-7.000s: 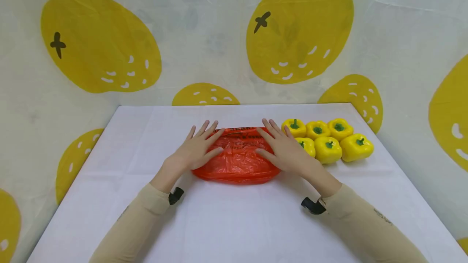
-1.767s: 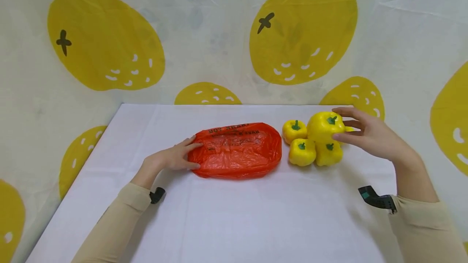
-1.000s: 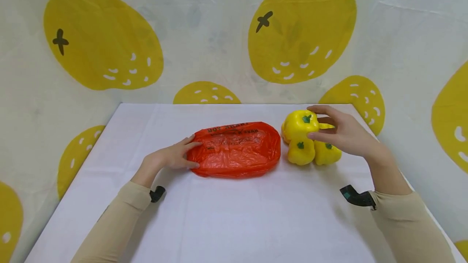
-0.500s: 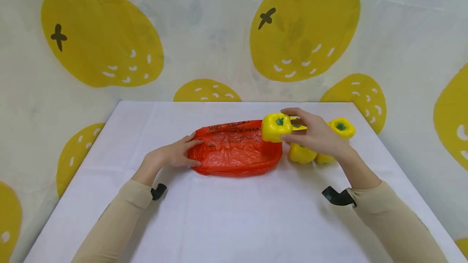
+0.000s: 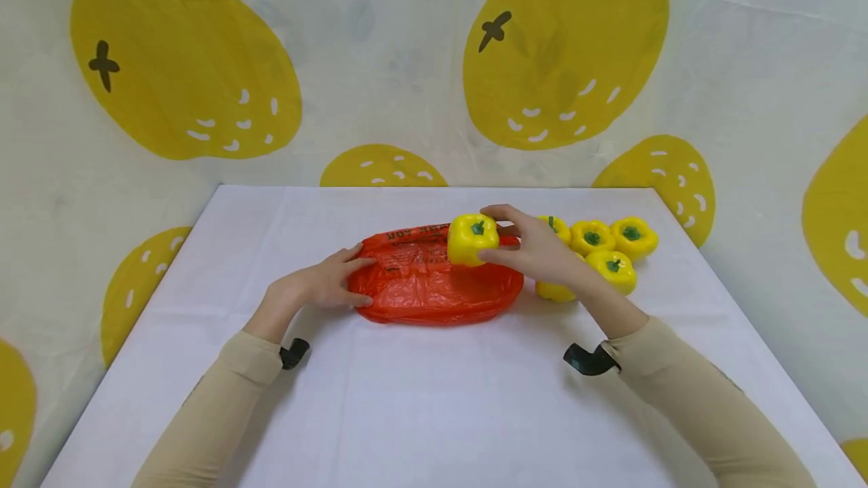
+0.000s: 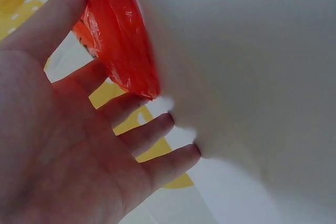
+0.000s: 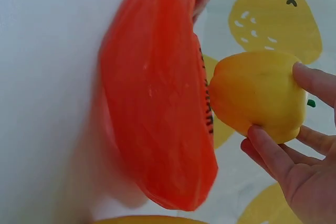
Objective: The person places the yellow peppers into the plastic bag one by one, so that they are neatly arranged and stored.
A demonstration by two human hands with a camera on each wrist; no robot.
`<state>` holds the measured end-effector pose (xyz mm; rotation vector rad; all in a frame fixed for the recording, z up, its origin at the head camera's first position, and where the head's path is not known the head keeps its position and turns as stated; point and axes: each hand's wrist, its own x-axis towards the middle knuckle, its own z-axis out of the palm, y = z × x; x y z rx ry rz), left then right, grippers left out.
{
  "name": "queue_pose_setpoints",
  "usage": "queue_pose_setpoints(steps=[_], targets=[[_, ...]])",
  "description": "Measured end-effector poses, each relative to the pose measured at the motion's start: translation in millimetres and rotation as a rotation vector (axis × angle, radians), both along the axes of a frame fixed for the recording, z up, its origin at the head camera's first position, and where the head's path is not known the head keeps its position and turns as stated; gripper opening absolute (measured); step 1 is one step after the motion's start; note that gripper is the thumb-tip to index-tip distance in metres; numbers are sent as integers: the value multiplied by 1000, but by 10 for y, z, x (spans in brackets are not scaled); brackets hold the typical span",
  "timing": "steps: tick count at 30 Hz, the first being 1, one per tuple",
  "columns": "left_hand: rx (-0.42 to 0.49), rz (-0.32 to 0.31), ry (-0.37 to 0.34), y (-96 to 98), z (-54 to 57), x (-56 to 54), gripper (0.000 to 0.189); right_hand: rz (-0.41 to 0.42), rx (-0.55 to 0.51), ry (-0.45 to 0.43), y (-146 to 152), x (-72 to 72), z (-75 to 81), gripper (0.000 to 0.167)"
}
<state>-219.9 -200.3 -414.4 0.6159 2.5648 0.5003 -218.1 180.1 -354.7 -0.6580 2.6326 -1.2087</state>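
Observation:
A red plastic bag (image 5: pixel 434 300) with black print lies on the table, its mouth loosely spread. My left hand (image 5: pixel 324 282) rests against the bag's left end. In the left wrist view that hand (image 6: pixel 89 129) shows fairly straight, spread fingers, the thumb and index finger touching the red plastic. Between thumb and fingers, my right hand (image 5: pixel 536 247) grips a yellow bell pepper (image 5: pixel 468 241) with a green stem, above the bag. From the right wrist view, the held pepper (image 7: pixel 257 93) is beside the bag's printed rim (image 7: pixel 207 98), gripped near its stem end.
Several more yellow bell peppers (image 5: pixel 612 268) stand in a cluster right of the bag, some partly behind my right hand and wrist. A white cloth covers the table (image 5: pixel 420 413). Behind hangs a pale curtain (image 5: pixel 386 44) printed with big yellow fruit.
Both hands lay on the bag at first. Since then the left has shifted to its left end, while the right has picked up the front right pepper and carried it leftward over the bag.

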Motion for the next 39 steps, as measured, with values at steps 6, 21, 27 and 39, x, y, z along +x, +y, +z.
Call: queue_pose_setpoints(steps=[6, 21, 27, 39], targets=[[-13, 3, 4, 11, 6, 3, 85, -12, 34, 5, -136, -22, -109, 72], [-34, 27, -12, 73, 2, 6, 85, 37, 46, 11, -310, -62, -295, 71], [-43, 32, -8, 71, -9, -2, 85, 51, 79, 32, -411, -95, -345, 71], [-37, 44, -3, 69, -16, 5, 87, 34, 80, 5, -659, -192, -297, 71]])
